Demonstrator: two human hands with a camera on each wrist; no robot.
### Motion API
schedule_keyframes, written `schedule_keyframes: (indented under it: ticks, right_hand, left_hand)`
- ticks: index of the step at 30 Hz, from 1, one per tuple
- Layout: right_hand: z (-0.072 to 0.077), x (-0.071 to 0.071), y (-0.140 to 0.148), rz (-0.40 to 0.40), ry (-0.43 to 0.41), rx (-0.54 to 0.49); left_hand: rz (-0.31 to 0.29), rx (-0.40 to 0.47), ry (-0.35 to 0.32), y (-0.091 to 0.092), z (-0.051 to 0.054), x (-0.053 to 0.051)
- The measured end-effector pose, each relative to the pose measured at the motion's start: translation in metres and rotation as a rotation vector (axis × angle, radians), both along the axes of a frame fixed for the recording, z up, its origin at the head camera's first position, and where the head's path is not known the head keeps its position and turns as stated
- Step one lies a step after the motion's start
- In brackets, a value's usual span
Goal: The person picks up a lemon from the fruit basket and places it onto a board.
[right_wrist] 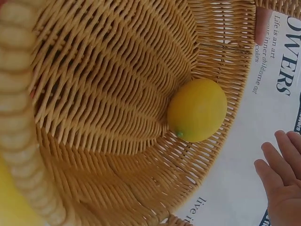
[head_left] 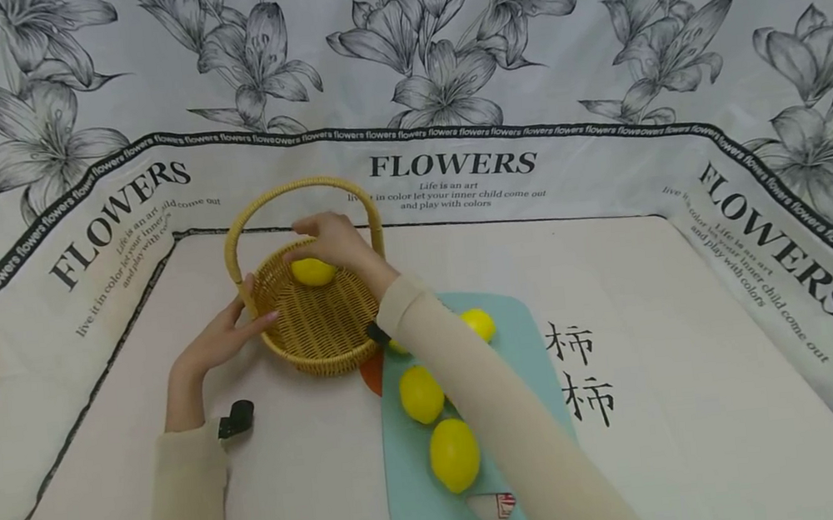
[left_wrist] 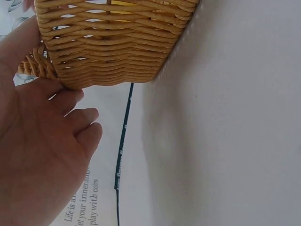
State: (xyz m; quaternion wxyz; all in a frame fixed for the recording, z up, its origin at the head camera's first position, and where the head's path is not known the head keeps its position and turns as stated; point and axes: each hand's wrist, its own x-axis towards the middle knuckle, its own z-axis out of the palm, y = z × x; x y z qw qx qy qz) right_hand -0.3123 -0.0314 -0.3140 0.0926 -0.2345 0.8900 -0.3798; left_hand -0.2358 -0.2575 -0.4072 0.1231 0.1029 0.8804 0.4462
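A woven wicker basket with an arched handle stands at the table's back left, tilted toward me. My left hand holds its left rim by the handle's foot, thumb over the rim; in the left wrist view the fingers lie against the outer weave. One yellow lemon rests inside, against the basket's far wall. Above that lemon hovers my right hand, reaching under the handle. In the right wrist view its fingers are extended, apart from the lemon, and hold nothing.
A light blue cutting board lies right of the basket, bearing several lemons, partly hidden by my right sleeve. An orange-red patch shows between basket and board. Black characters mark the white tablecloth. A flower-printed curtain surrounds the table.
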Motion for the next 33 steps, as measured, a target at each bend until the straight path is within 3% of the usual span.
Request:
schedule_keyframes:
  ticks: [11, 18, 33]
  right_hand:
    - [-0.011, -0.013, -0.007, -0.065, -0.021, -0.029]
    - [-0.026, -0.019, -0.014, -0.121, -0.084, -0.063]
    - [-0.043, -0.022, -0.014, -0.177, -0.095, 0.003]
  left_hand:
    - [-0.003, -0.003, 0.008, 0.0, 0.002, 0.0]
    - [-0.006, 0.008, 0.005, 0.0, 0.001, -0.001]
    - [-0.005, 0.032, 0.01, -0.001, -0.004, -0.003]
